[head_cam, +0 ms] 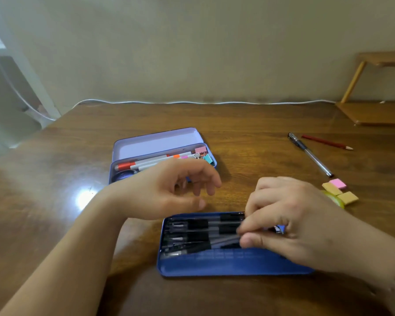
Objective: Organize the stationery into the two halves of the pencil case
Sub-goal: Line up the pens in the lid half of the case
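I see my right hand [290, 222] low over the near blue tray [226, 265], thumb and fingers pinched on a clear-barrelled pen [226, 239] that lies among the row of black-grip pens [196, 233] already packed side by side, presumably so each new one beds flat against its neighbour. My left hand [169, 190] hovers just above the tray's far edge, fingers loosely curled and holding nothing (ready to steady things, I'd guess). The lilac half [155, 144] behind holds markers [155, 160] and binder clips [204, 155]. A loose pen [310, 155], a red pencil [326, 142] and small erasers [339, 190] wait on the table [249, 133] to my right
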`<act>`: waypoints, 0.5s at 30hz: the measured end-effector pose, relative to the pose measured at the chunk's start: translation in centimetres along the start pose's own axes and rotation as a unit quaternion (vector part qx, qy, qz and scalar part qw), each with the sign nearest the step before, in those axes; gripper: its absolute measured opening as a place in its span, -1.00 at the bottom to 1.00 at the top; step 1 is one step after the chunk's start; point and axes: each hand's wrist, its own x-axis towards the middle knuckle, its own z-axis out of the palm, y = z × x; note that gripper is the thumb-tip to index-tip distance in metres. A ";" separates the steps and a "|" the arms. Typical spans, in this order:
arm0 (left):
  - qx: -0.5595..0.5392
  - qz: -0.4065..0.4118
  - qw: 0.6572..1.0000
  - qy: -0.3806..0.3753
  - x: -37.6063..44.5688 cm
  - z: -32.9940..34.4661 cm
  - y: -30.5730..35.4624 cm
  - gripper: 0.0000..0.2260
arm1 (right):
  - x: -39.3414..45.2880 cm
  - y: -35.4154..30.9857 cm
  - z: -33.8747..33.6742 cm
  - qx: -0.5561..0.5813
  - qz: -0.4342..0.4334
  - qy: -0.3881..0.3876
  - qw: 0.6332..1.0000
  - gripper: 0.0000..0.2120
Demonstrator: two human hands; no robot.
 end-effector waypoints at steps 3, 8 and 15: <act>0.057 -0.023 0.995 -0.073 -0.4 -0.5 -0.3 -0.58 | 0.1 -0.3 0.3 -0.018 0.002 -0.037 0.999 -0.71; 0.112 -0.047 0.978 -0.167 -0.5 -0.6 -0.5 -0.31 | 0.0 -0.1 0.5 -0.041 0.009 -0.044 0.998 -0.68; 0.126 -0.062 0.969 -0.202 -0.2 -0.1 -0.8 -0.26 | 0.3 -0.5 0.9 -0.075 -0.009 -0.040 0.996 -0.73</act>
